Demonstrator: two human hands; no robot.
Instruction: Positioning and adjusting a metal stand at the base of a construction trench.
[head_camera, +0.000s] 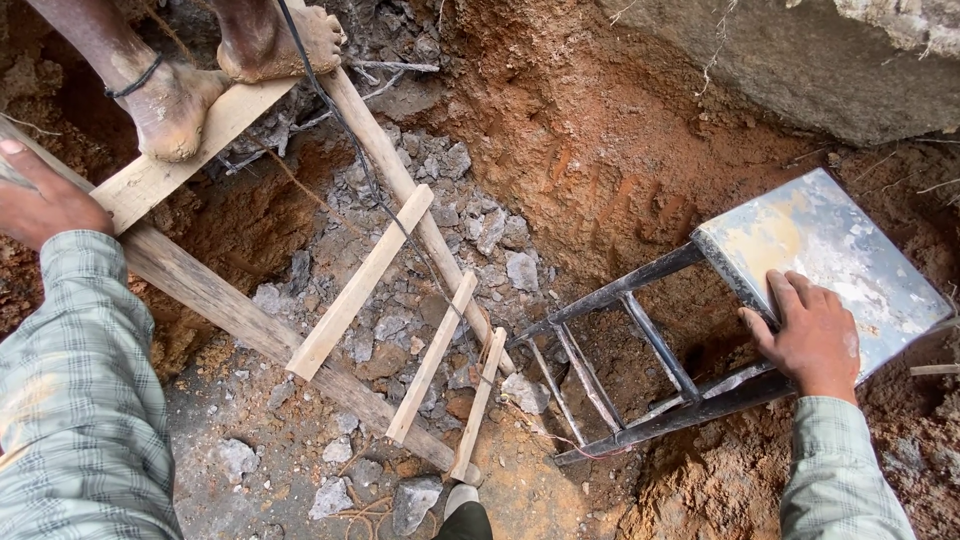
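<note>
I look down into a red-earth pit. My right hand (812, 335) rests palm down on the top plate of a dark metal ladder-like frame (640, 340), whose pale, paint-worn square plate (840, 250) lies at the pit's right edge. My left hand (40, 205) lies on the upper rail of a rough wooden ladder (330, 310) that slopes down into the pit, fingers curled over the wood. Both sleeves are pale green check.
Another person's two bare, muddy feet (180, 100) stand on a ladder rung at the top left, a black cord (350, 140) trailing past them. Broken grey rubble (480, 240) covers the pit floor. A large grey rock (800, 60) overhangs the top right.
</note>
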